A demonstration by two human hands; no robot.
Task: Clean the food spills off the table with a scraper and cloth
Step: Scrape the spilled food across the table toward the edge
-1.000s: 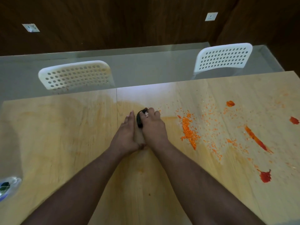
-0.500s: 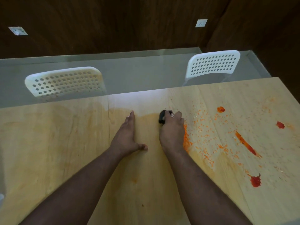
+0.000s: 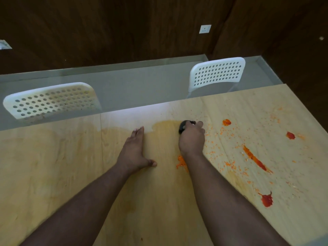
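Nearest you, both bare forearms reach forward over the pale wooden table (image 3: 53, 174), and to their right a red sauce blot (image 3: 266, 200) sits on the wood. A little farther on, a small heap of orange crumbs (image 3: 181, 162) lies just beside your right wrist, and a long red streak (image 3: 254, 159) runs diagonally to the right of it. Your left hand (image 3: 134, 153) lies flat and open on the table, fingers together and thumb spread, holding nothing. Your right hand (image 3: 192, 139) is closed around a dark scraper (image 3: 182, 126), whose rounded end pokes out past your fingers; its working edge is hidden under the hand. Loose orange specks are scattered across the wood right of that hand, with an orange blob (image 3: 226, 122) and a red spot (image 3: 290, 135) farther out. A damp, darker patch (image 3: 165, 125) spreads between your hands. Beyond the table's far edge stand two white perforated chairs, the left one (image 3: 51, 102) and the right one (image 3: 217, 73), before a dark wall.
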